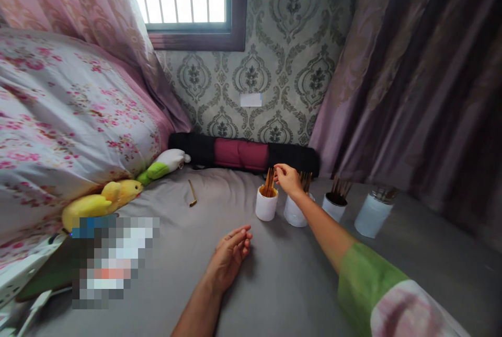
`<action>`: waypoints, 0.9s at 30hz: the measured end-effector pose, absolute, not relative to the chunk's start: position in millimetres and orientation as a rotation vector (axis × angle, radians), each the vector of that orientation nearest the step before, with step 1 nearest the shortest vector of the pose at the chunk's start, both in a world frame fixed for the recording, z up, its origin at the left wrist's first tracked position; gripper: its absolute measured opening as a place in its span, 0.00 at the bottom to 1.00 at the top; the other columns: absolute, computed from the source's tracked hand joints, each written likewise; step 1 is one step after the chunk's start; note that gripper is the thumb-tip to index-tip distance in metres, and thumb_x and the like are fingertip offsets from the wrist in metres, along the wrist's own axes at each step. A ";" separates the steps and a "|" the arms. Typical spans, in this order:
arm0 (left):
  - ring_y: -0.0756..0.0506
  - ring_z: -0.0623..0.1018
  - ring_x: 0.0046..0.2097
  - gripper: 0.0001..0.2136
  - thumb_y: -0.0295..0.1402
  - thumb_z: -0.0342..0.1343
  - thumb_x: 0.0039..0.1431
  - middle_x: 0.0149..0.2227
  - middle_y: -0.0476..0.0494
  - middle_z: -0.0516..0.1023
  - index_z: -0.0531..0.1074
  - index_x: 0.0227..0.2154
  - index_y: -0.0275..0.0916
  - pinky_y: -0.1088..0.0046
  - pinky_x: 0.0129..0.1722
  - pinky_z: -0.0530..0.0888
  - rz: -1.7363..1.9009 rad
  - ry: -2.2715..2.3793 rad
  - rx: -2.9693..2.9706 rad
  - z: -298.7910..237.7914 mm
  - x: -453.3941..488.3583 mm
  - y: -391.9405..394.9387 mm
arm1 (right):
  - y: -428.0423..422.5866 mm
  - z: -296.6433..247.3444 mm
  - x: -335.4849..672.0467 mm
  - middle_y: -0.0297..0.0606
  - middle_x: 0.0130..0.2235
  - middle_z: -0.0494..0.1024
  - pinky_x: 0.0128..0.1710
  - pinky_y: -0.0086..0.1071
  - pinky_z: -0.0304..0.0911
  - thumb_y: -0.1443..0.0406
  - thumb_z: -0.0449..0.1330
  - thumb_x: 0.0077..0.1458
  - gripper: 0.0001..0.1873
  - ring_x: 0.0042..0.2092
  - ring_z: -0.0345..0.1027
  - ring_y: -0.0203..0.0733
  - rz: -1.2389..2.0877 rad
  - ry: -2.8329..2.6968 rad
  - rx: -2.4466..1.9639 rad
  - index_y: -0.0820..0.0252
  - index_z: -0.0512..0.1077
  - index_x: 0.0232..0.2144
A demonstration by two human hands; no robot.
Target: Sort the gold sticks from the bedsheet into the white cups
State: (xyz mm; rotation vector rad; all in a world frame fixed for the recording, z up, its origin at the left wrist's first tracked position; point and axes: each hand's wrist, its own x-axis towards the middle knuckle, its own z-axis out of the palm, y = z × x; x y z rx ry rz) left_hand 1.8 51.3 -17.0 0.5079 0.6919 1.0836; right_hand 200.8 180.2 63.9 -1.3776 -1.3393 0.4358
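My right hand (288, 179) reaches over the leftmost white cup (266, 210), its fingertips pinched at the top of a thin brown stick. Other brown sticks (269, 185) stand upright inside that cup, which looks yellow within. Beneath my right wrist is a second white cup (294, 215) with sticks, partly covered by my arm. My left hand (230, 252) rests low over the grey sheet, in front of the first cup, fingers loosely curled and apart, holding nothing.
Farther right stand a dark-mouthed cup (333, 210) and a tilted cup (372, 218), both holding sticks. A thin golden rod (192, 193) lies on the grey sheet (168, 253). Plush toys (117, 196) line the left, and a black-and-red roll (241, 154) lies along the wall.
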 end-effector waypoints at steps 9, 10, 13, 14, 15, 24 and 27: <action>0.55 0.71 0.24 0.09 0.22 0.54 0.51 0.28 0.43 0.72 0.70 0.37 0.29 0.82 0.22 0.69 1.082 0.706 0.506 -15.5 1.5 50.4 | 184.4 60.5 205.0 0.38 0.28 0.75 0.19 0.24 0.65 0.66 0.51 0.53 0.12 0.24 0.70 0.33 0.452 -1.319 -1.376 0.62 0.71 0.37; 0.55 0.71 0.24 0.09 0.22 0.54 0.51 0.28 0.43 0.72 0.70 0.37 0.29 0.82 0.22 0.69 1.084 0.709 0.506 -15.1 1.4 50.0 | 184.3 60.5 205.5 0.38 0.28 0.75 0.19 0.24 0.65 0.66 0.50 0.53 0.12 0.24 0.70 0.33 0.450 -1.321 -1.376 0.62 0.71 0.38; 0.55 0.71 0.24 0.09 0.21 0.54 0.51 0.28 0.43 0.72 0.70 0.37 0.29 0.81 0.22 0.69 1.086 0.711 0.503 -14.3 1.4 49.2 | 182.8 60.7 206.0 0.38 0.29 0.75 0.19 0.24 0.65 0.66 0.50 0.53 0.12 0.24 0.70 0.33 0.448 -1.323 -1.380 0.62 0.71 0.38; 0.55 0.71 0.24 0.09 0.22 0.54 0.51 0.28 0.43 0.72 0.70 0.37 0.28 0.81 0.22 0.69 1.087 0.709 0.501 -14.2 1.4 49.2 | 182.1 60.9 205.9 0.38 0.29 0.75 0.19 0.23 0.65 0.66 0.50 0.53 0.12 0.24 0.70 0.32 0.447 -1.323 -1.383 0.62 0.71 0.38; 0.55 0.71 0.24 0.09 0.22 0.54 0.51 0.28 0.43 0.72 0.70 0.37 0.29 0.81 0.22 0.69 1.087 0.705 0.500 -14.4 1.3 49.2 | 181.3 61.2 205.6 0.38 0.29 0.75 0.19 0.23 0.65 0.66 0.50 0.53 0.12 0.24 0.70 0.32 0.443 -1.323 -1.385 0.62 0.71 0.38; 0.55 0.71 0.24 0.09 0.22 0.55 0.51 0.28 0.43 0.73 0.70 0.37 0.28 0.81 0.23 0.69 1.087 0.692 0.511 -15.1 1.0 49.8 | 169.8 68.0 200.9 0.38 0.28 0.75 0.18 0.23 0.64 0.65 0.49 0.54 0.12 0.24 0.70 0.33 0.388 -1.308 -1.394 0.63 0.70 0.36; 0.55 0.71 0.24 0.09 0.22 0.54 0.51 0.28 0.43 0.72 0.70 0.37 0.29 0.81 0.22 0.69 1.092 0.703 0.513 -13.4 1.6 49.1 | 164.8 69.8 199.1 0.38 0.27 0.75 0.18 0.22 0.63 0.64 0.49 0.54 0.12 0.23 0.70 0.33 0.371 -1.285 -1.389 0.63 0.69 0.35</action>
